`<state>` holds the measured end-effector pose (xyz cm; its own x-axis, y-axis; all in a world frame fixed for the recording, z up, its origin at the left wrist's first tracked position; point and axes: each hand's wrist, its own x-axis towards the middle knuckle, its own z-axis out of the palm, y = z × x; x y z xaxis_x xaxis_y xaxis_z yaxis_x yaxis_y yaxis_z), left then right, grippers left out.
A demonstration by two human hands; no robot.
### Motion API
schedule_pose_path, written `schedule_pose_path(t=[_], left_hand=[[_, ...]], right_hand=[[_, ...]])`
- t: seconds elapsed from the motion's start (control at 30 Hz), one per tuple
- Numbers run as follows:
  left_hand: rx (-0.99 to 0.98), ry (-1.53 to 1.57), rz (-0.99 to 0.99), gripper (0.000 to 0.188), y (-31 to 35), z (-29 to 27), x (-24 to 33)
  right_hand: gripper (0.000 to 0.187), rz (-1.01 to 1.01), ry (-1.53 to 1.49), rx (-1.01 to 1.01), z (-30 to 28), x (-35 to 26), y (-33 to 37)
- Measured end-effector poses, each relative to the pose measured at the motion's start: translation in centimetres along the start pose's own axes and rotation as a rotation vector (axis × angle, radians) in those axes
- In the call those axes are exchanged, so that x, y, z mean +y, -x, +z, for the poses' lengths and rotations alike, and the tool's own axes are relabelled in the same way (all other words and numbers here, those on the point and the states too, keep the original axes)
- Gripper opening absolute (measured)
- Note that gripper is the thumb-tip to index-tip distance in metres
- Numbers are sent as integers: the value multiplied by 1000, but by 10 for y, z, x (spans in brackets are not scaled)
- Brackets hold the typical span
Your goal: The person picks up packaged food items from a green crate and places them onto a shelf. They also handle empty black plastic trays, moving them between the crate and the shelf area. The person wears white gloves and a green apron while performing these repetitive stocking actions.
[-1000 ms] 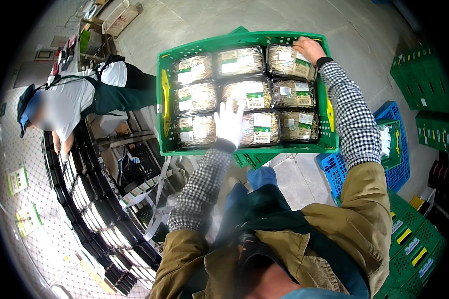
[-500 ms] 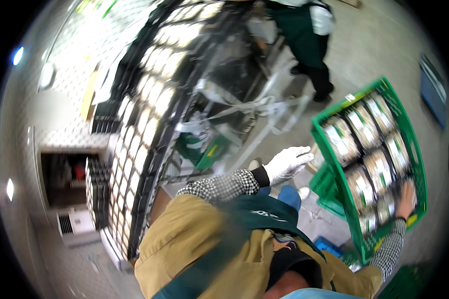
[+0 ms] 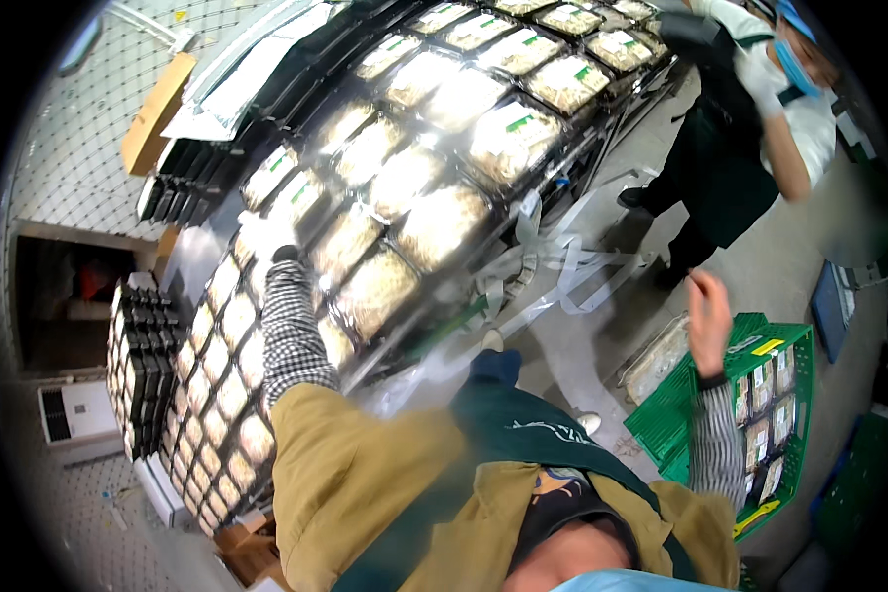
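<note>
My left hand [image 3: 266, 237], in a white glove, reaches out over rows of clear-lidded black trays of pale food [image 3: 350, 242] on the long table. It touches or hovers just above the trays; glare washes out its fingers. My right hand [image 3: 708, 324] is bare and raised in the air, its fingers stretched and holding nothing. Below and to the right of it stands a green crate [image 3: 804, 405] with several labelled packs [image 3: 760, 424] inside. A folded green crate part [image 3: 666, 405] leans beside that crate.
A person in a dark apron [image 3: 725, 148] stands at far right, holding a black tray [image 3: 696, 39]. Loose clear plastic film [image 3: 577, 271] trails across the floor by the table. Stacked black trays [image 3: 138, 365] stand at the left. A blue flat object [image 3: 834, 311] lies at right.
My left hand has moved left and out over the trays. My right hand has left the packs in the green crate and risen. The view has swung toward the table.
</note>
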<state>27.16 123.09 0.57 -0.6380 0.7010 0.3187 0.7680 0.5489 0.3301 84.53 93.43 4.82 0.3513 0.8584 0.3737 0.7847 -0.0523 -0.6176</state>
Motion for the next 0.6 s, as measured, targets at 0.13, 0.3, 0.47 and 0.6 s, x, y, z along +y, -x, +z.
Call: schedule_pose_path(t=[0.13,0.3,0.47,0.6], left_hand=[[-51,-100,-92,78,-160,78,-86],[-54,107,11,63,-172,115,-74],[-177,428,-76,28,-174,151,-111],[-134,-589,443,27,-248,137,-216]], right_hand=[[22,-429,-77,-64,170,-76,-167],[40,-350,452,-220,306,-85,-295],[31,-456,620,-140,330,-102,-293],[32,-575,351,-11,345,-136,-289]])
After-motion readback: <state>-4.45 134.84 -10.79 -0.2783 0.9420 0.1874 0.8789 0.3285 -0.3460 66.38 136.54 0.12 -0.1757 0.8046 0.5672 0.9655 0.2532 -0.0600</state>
